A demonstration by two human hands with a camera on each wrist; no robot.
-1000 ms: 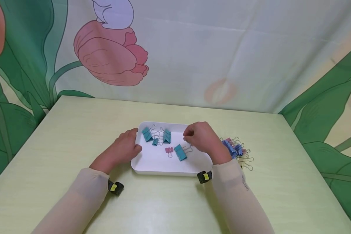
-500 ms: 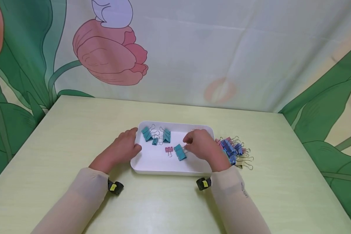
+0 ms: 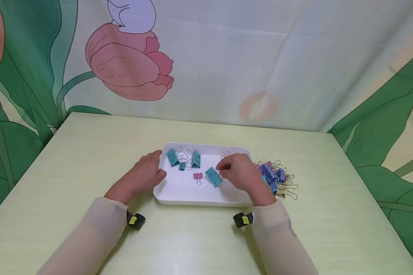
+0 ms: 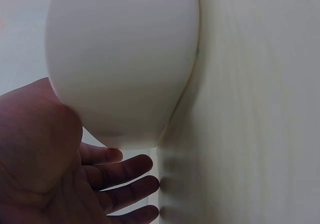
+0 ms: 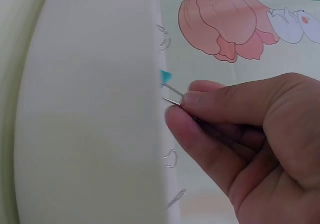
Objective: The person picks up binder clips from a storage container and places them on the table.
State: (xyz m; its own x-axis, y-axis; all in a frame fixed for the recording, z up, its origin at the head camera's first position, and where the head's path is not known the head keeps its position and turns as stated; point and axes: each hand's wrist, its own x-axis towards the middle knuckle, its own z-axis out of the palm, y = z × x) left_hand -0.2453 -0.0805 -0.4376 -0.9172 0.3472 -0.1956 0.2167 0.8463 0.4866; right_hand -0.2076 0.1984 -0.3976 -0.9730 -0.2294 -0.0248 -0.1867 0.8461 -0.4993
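Note:
A white tray [image 3: 179, 194] holds several teal binder clips and a small pink binder clip [image 3: 197, 176]. My left hand [image 3: 145, 172] holds the tray's left end, thumb over the rim and fingers outside along the back corner. Over the tray's right part, my right hand [image 3: 239, 170] pinches a wire handle of a large teal binder clip [image 3: 213, 177]. The right wrist view shows thumb and index finger on that handle, with only a teal corner [image 5: 165, 76] of the clip above the rim. Silver handles [image 3: 225, 155] of another clip stick out behind this hand; its body is hidden.
Just right of the tray lies a heap of binder clips [image 3: 270, 173] in blue, pink and yellow. Two teal clips and a small teal clip [image 3: 182, 166] sit close together at the tray's back left. A printed curtain [image 3: 210, 68] hangs behind the table [image 3: 192, 240].
My right hand has come down and slightly toward me from the tray's back right, onto the large teal clip, which has turned a little. My left hand has stayed at the tray's left end.

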